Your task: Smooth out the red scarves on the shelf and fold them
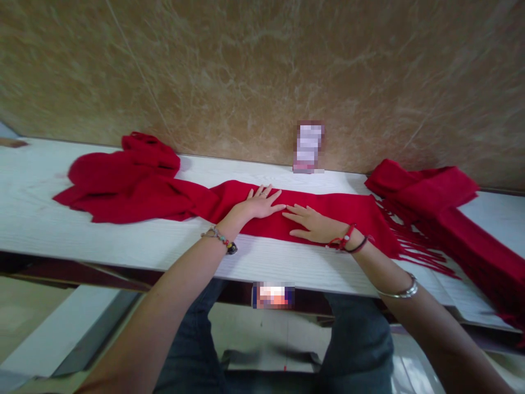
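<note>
A red scarf [344, 210] with a fringed right end lies lengthwise on a narrow white table [135, 241]. Its middle is spread flat, while the left part is bunched in loose folds. My left hand [260, 205] rests palm down on the flat stretch, fingers spread. Just right of it my right hand [314, 224] also lies flat on the cloth, its fingers pointing left toward the other hand. The fingertips of both hands almost meet. Neither hand grips the fabric.
Another red fringed cloth [426, 191] lies folded at the right and runs over toward the front edge. A brown marble-patterned wall [246, 82] rises behind the table. A blurred-out upright item [308, 146] stands against it. Another blurred item [273, 295] shows below the front edge.
</note>
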A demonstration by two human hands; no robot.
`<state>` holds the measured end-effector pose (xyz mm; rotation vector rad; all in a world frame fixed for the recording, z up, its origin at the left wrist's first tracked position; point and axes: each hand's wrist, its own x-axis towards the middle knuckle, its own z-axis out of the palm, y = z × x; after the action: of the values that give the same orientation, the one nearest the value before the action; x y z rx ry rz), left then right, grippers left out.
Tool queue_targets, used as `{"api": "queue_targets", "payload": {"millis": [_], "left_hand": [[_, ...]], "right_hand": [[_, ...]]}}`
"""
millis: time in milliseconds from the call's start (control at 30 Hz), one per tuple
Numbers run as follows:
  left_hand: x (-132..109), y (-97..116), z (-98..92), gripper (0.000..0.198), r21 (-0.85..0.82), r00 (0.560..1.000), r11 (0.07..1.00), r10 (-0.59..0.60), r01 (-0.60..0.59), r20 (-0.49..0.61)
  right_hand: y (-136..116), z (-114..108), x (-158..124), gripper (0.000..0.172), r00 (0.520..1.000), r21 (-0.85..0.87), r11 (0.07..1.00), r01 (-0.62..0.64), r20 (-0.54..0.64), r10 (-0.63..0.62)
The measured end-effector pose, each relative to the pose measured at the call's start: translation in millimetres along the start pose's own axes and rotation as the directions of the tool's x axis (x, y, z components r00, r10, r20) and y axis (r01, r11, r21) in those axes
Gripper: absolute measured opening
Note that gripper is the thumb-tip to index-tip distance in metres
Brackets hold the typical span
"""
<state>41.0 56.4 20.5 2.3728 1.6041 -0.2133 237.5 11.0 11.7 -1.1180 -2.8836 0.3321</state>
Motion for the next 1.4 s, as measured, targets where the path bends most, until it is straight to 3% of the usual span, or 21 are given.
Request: {"api": "queue_targets", "payload": {"millis": [167, 467, 567, 667, 767, 967, 1167, 1267, 1400], "left_hand": [[2, -1, 1.5, 0.072, -0.008, 1.000, 1.000, -0.006, 0.006, 0.010], [-2, -10, -9.0, 0.074, 0.006, 0.997, 0.999, 0.033, -0.034, 0.064], [-2, -15, -11.9, 0.076, 0.022, 0.999, 1.000, 0.012, -0.013, 0.050], [0, -20, -10.5, 0.076, 0.052, 0.997, 0.995, -0.080, 0.081, -0.012], [4, -25, -6.8, 0.078, 0.035, 0.990, 0.989, -0.142, 0.143, -0.023], [8, -29, -4.1, 0.079, 0.022, 0.992, 0.992, -0.127, 0.127, -0.005], [4, -26, -6.6, 0.079, 0.018, 0.989, 0.989, -0.145, 0.145, -0.003], [3, -24, -6.7, 0.078, 0.013, 0.989, 0.989, -0.145, 0.145, -0.013], [2, -23, -6.1, 0.076, 0.024, 0.989, 0.988, -0.149, 0.150, -0.014]], "right_hand": [[-4, 5, 1, 0.060, 0.999, -0.001, 1.000, 0.012, -0.039, -0.012], [-9, 7, 2, 0.090, 0.998, 0.058, 0.997, -0.052, -0.015, 0.053], [-6, 9, 4, 0.078, 0.989, 0.104, 0.992, -0.076, -0.115, 0.088], [-6, 14, 7, 0.071, 0.968, 0.088, 0.986, -0.141, -0.198, 0.156], [-9, 17, 7, 0.081, 0.971, 0.014, 0.984, -0.178, -0.157, 0.178], [-15, 15, 6, 0.099, 0.981, 0.036, 0.984, -0.175, -0.083, 0.177], [-16, 13, 9, 0.079, 0.932, 0.069, 0.961, -0.267, -0.237, 0.276], [-21, 17, 10, 0.083, 0.953, 0.019, 0.969, -0.247, -0.175, 0.246], [-26, 18, 8, 0.092, 0.986, 0.016, 0.991, -0.130, -0.101, 0.131]]}}
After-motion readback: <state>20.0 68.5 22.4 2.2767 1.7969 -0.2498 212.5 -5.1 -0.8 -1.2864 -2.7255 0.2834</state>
